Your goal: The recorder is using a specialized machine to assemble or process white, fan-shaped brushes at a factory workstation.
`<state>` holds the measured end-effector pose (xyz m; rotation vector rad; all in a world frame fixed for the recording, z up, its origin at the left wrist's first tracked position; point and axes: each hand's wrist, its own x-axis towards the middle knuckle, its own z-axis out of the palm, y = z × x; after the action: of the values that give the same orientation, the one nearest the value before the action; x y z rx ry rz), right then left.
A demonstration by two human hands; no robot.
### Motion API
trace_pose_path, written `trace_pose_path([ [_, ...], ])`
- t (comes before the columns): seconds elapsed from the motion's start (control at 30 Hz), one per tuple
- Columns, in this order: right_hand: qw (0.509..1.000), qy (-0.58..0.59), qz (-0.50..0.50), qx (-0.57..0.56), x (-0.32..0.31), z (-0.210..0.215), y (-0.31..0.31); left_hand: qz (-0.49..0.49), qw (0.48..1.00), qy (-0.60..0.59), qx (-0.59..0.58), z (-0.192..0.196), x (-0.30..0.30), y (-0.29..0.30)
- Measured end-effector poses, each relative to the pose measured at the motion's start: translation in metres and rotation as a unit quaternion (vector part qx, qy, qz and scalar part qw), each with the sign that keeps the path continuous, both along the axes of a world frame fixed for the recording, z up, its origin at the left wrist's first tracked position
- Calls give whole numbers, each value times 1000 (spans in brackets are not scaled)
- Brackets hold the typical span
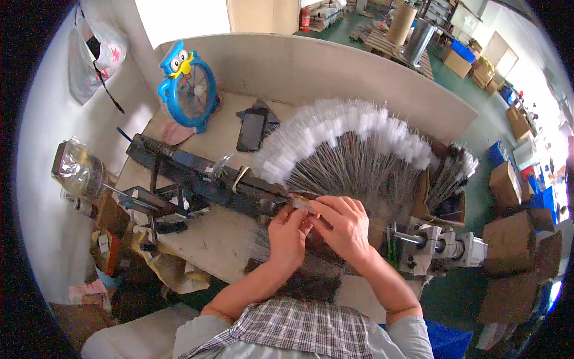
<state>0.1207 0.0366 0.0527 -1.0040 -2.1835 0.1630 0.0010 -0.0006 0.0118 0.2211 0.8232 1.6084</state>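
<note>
Pinching the wire brush fan (353,152) at its base, left hand (287,234) and right hand (344,226) fingers closed together; best keep stems aligned against the dark metal clamp (203,176).

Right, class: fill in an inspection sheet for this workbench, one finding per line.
Surface: pale worktable, worn.
Job's things: fan of thin wire brushes with white bristle tips; left hand and right hand pinch a small piece at the fan's base.
Clutter: blue bird-shaped fan, dark phone.
Grippers: both hands closed on the piece.
Cables: nothing seen.
Surroundings: cardboard boxes, green floor.
</note>
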Motion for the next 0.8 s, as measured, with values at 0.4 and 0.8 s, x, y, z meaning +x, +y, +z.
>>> trace_pose_path([
  [0.4, 1000, 8, -21, -14, -1, 8, -5, -19, 998, -56, -11, -6, -5, 2],
  [0.8, 998, -50, -29, -13, 22, 3, -11, -73, 993, -96, 2, 2, -10, -5],
])
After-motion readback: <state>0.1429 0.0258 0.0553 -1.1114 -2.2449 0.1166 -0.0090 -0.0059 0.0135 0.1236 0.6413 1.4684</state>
